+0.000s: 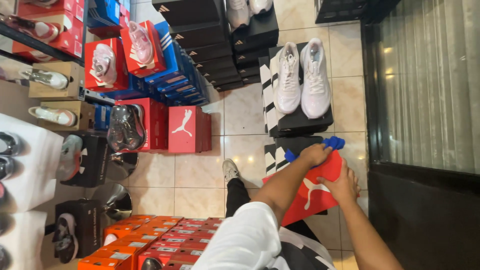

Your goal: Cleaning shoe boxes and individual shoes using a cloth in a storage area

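A tiled floor is spreading across the shop, and stacks of shoe boxes are crowding it on every side. Red, blue and black boxes are rising against one side, several carrying wrapped display shoes, and a row of orange and red boxes is lying in a low pile near the person's white sleeve. A black box with white stripes is standing just beyond the hands, carrying a pair of pale pink-white trainers set side by side on its lid.

Nearer the camera, a red shoe box with a white leaping-cat mark is resting tilted on another black striped box. The left hand is lying flat on the red lid with fingers spread, steadying it rather than gripping. The right hand is closing around a blue cloth and pressing it against the box's far edge, just beside the striped box.

Judging by this, wiping is under way: the cloth is sitting at one edge of the lid, so most of the red surface appears to be waiting for a pass. Whether any of it is already clean cannot be told. The trainers beyond are sitting untouched, well apart from both hands. The person's own pale shoe is showing on the tiles below.
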